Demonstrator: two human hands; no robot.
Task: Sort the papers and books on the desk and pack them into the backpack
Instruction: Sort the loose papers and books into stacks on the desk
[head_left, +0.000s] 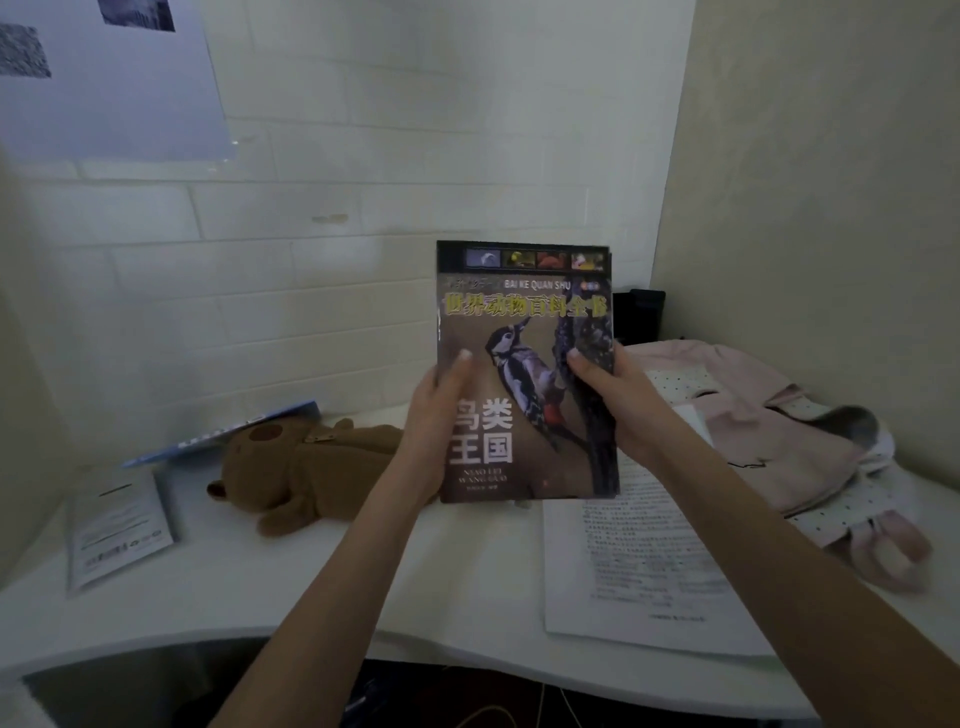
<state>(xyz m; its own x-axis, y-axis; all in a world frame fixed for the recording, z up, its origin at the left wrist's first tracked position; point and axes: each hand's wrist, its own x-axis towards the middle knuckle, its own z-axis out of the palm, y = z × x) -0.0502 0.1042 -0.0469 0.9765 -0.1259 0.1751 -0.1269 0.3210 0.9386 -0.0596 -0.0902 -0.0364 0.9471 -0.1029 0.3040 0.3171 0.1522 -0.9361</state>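
Note:
I hold a dark bird book (524, 332) with a woodpecker on its cover upright above the white desk (322, 587). My left hand (436, 410) grips its left edge, thumb on the cover. My right hand (613, 395) grips its right edge the same way. More covers seem to sit behind the front one. A pink backpack (779, 441) lies on the desk at the right. Printed paper sheets (639, 561) lie in front of it. A blue booklet (223, 431) leans at the back left, and a white leaflet (117, 525) lies near the left edge.
A brown plush bear (301, 473) lies on the desk left of the book. A dark box (639, 312) stands in the back corner. Walls close the desk in at the back, left and right. The desk's front edge curves below my arms.

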